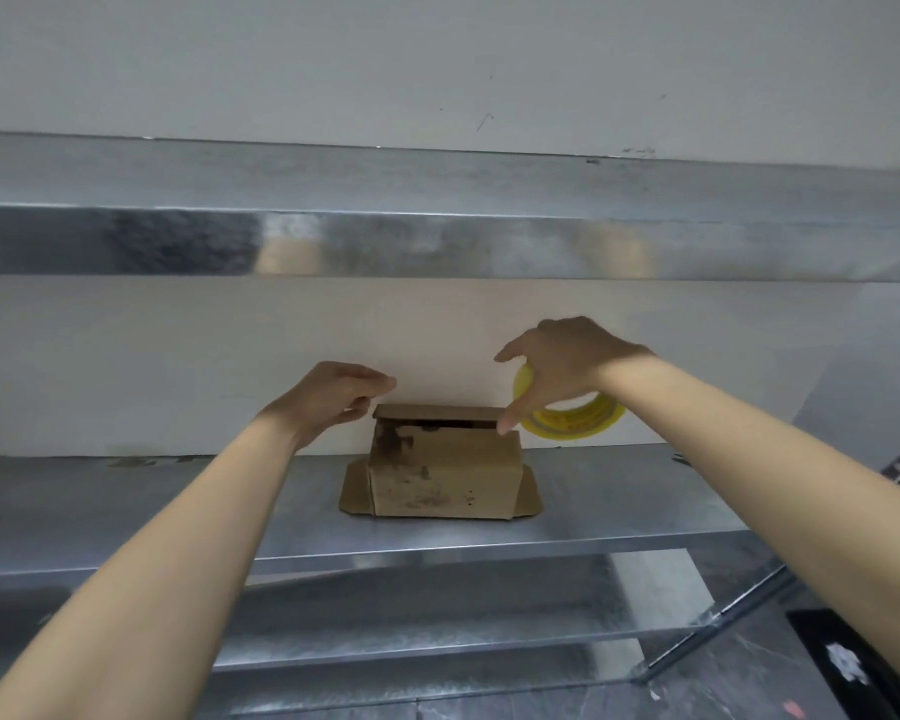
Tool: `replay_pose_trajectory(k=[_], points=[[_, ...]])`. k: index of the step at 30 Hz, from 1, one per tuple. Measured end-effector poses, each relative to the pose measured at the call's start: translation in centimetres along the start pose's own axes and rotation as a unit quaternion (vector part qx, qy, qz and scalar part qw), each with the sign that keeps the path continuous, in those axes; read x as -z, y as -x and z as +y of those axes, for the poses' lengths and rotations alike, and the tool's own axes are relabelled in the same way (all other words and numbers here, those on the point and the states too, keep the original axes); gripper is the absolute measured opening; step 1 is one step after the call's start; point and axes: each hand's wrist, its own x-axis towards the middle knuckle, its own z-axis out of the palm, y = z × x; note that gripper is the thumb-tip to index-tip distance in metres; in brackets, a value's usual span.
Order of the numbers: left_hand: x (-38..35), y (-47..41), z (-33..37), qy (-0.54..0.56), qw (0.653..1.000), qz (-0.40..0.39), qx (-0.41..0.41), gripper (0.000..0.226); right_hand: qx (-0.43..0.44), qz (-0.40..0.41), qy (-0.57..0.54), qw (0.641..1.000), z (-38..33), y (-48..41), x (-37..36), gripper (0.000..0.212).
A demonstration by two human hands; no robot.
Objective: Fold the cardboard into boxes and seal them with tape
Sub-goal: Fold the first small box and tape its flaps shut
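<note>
1. Folded box [445, 475] on shelf [619, 501] — lid gap open; end tabs splayed.
2. Left hand [328, 397] beside it, fingers loosely together, empty; right hand [562, 366] curled round tape [588, 415].
3. Left to do, seemingly — taping.

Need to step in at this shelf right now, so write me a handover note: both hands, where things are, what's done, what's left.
Left hand: holds nothing, fingers loosely curled, beside the box's top left corner.
Right hand: grips the yellow tape roll, thumb tip at the box's top right corner.
Box: stands on the metal shelf. Its top flaps are nearly shut, with a dark gap still showing. Small flaps splay out on the shelf at both bottom ends.
Done: the cardboard is folded into a box shape.
Left: press the top shut, deal with the bottom flaps and tape the seams. No tape is visible on the box.
</note>
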Motion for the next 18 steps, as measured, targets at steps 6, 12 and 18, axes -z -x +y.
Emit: replay_pose_trajectory(k=[6, 12, 18], points=[[0.2, 0.1, -2.6, 0.072, 0.994, 0.039, 0.067, 0.029, 0.011, -0.073, 0.045, 0.996, -1.8, -2.0, -3.9, 0.101], [-1.3, 0.2, -3.5, 0.032, 0.993, 0.109, 0.023, 0.016, 0.013, -0.063, 0.105, 0.992, -1.8, -3.5, -5.1, 0.085], [-2.4, 0.3, -4.3, 0.033, 0.992, 0.117, 0.035, 0.017, 0.026, -0.067, 0.127, 0.989, -1.8, -3.3, -5.3, 0.080]])
